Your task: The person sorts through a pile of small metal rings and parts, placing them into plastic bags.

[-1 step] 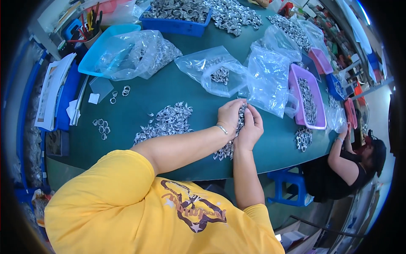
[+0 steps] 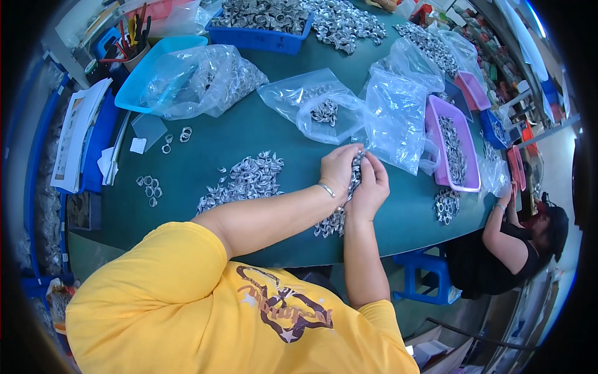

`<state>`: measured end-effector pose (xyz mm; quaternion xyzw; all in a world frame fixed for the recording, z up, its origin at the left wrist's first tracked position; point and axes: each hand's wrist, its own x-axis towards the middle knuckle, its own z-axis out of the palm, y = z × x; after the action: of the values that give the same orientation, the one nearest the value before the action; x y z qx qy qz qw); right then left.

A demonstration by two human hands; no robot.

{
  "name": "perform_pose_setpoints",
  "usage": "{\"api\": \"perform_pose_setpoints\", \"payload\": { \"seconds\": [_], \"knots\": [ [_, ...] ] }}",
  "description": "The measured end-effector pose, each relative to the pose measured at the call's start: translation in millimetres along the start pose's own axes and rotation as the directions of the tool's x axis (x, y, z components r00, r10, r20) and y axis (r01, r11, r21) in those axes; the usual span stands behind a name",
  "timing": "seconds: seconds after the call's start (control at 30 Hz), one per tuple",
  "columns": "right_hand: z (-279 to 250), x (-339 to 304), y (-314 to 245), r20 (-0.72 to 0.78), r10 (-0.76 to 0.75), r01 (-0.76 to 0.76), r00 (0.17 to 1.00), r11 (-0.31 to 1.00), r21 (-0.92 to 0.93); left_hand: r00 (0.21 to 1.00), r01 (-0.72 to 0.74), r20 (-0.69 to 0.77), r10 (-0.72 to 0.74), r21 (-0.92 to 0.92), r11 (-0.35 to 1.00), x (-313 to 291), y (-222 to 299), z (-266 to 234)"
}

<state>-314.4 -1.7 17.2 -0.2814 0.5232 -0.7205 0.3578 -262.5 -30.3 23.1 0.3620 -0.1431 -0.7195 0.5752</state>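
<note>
Over by the bench's left edge there are a few loose rings (image 2: 149, 187), then a spread-out pile of small metal pieces (image 2: 246, 177) mid-bench. Left hand (image 2: 338, 167) and right hand (image 2: 371, 187) are pressed close together, both pinching a strung bunch of metal pieces (image 2: 356, 169) toward the near edge. Looks like the threading or sorting step; next move probably needs a fresh piece. A purple tray (image 2: 436, 134) sits at the right edge.

A small assembly workshop: a green worktable (image 2: 249, 149) strewn with heaps of small metal rings (image 2: 246, 177), clear plastic bags (image 2: 392, 118), blue and purple sorting trays (image 2: 464, 156), and a co-worker (image 2: 517, 243) seated alongside.
</note>
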Motion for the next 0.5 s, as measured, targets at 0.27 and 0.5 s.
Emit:
{"api": "perform_pose_setpoints", "payload": {
  "seconds": [0.27,0.5],
  "knots": [
    [76.2,114.9,33.4,0.231,0.355,-0.403,0.906,0.891,0.209,0.978,-0.009,-0.201,-0.054,-0.301,0.954,88.5,57.5,18.9],
    [128.7,148.9,6.1,0.274,0.311,-0.362,0.910,0.918,0.162,0.970,-0.163,-0.206,0.130,-0.152,0.975,138.6,110.0,28.5]
  ]
}}
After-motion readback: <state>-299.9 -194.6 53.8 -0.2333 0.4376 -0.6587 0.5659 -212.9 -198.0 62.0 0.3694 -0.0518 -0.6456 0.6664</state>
